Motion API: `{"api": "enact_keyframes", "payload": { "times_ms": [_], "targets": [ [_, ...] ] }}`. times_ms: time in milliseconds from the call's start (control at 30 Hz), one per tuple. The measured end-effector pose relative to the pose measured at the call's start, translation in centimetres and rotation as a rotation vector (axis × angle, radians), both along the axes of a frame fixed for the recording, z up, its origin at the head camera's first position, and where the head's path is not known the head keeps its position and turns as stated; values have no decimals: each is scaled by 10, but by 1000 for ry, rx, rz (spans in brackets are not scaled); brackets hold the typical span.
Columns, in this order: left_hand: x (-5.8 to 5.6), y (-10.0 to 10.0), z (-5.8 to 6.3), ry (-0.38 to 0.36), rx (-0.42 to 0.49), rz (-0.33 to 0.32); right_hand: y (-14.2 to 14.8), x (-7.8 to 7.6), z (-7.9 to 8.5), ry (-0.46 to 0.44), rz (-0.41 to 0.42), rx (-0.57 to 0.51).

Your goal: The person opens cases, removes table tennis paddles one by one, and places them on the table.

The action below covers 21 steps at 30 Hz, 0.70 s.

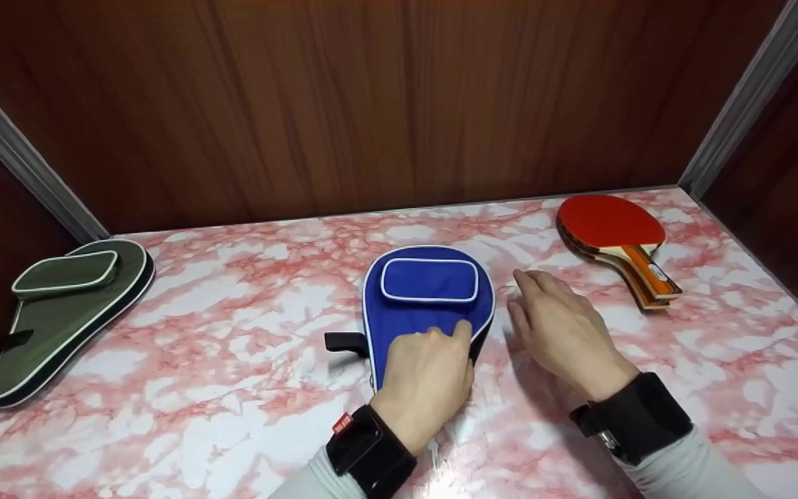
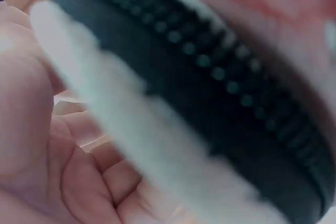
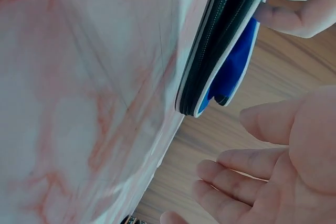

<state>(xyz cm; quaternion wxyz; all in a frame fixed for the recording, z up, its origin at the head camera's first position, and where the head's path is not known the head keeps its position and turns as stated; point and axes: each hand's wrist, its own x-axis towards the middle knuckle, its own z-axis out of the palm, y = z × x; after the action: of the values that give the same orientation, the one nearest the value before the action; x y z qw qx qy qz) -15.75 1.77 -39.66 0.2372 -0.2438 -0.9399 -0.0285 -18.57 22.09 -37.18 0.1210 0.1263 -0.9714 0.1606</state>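
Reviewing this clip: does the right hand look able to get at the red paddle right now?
Probably yes: the right hand is open and empty, and nothing visible blocks it from the nearby red paddle.

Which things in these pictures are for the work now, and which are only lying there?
Likely in the job:
blue case, touched by left hand
right hand, beside it, holding nothing

Apparently just lying about:
green case, far left
two stacked bats, at right

The left hand (image 1: pixel 425 378) rests over the near end of the blue case (image 1: pixel 409 315), fingers curled. The right hand (image 1: pixel 569 336) hovers just right of it, fingers loosely extended.
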Motion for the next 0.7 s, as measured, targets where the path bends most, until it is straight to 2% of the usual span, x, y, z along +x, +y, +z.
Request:
{"api": "enact_keyframes", "payload": {
  "times_ms": [233,300,367,500,700],
  "targets": [
    [21,-16,-6,6,-109,-31,-10,4,-4,74,67,8],
    [28,-21,-6,-49,-146,-40,-11,6,-4,88,98,10],
    [33,-25,-5,-136,-165,-49,-13,8,-5,85,129,12],
    [35,-27,-1,-281,-178,-59,-13,9,-9,42,171,30],
    [32,-34,1,-321,-182,-86,-17,10,-11,10,197,50]
  ]
}}
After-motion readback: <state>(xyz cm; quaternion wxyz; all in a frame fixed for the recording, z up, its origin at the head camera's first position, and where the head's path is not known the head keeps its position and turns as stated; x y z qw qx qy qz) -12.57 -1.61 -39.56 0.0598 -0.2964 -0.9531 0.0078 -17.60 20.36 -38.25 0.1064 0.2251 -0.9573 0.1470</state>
